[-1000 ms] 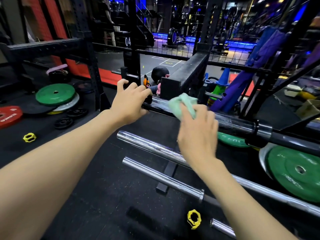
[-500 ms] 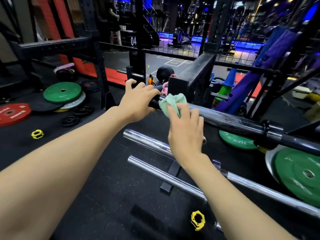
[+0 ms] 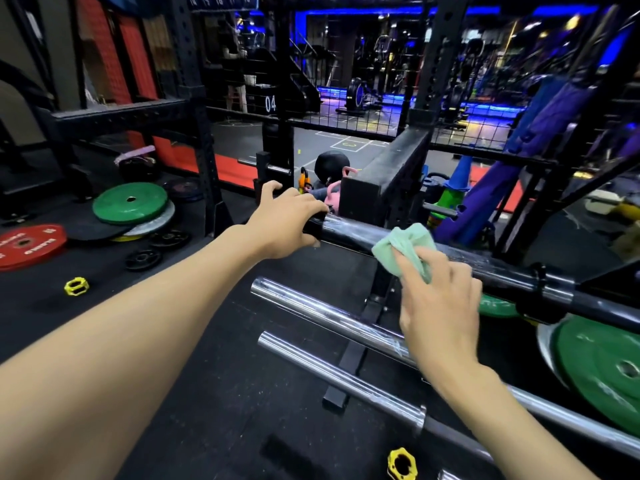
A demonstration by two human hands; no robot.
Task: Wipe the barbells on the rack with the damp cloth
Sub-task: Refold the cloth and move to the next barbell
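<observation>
A dark barbell point(image 3: 349, 233) lies across the top of the low rack, its sleeve streaked with wet marks. My left hand point(image 3: 285, 220) grips its left end. A pale green damp cloth point(image 3: 403, 249) is bunched on the bar's sleeve, held there by my right hand point(image 3: 440, 303), whose fingers curl over it. Below it two chrome barbells rest on the rack: the middle one point(image 3: 311, 306) and the lower one point(image 3: 339, 372), partly hidden by my right forearm.
The rack's black post point(image 3: 349, 358) stands under the bars. A green plate point(image 3: 602, 368) leans at the right. Green and red plates point(image 3: 130, 202) lie on the floor at left. Yellow collars lie on the mat, one at left point(image 3: 76, 286) and one near me point(image 3: 401, 464). A black rig beam point(image 3: 388, 171) runs behind the bar.
My right hand has slid the cloth to the right along the top bar, away from my left hand. The left hand keeps its hold on the bar's end.
</observation>
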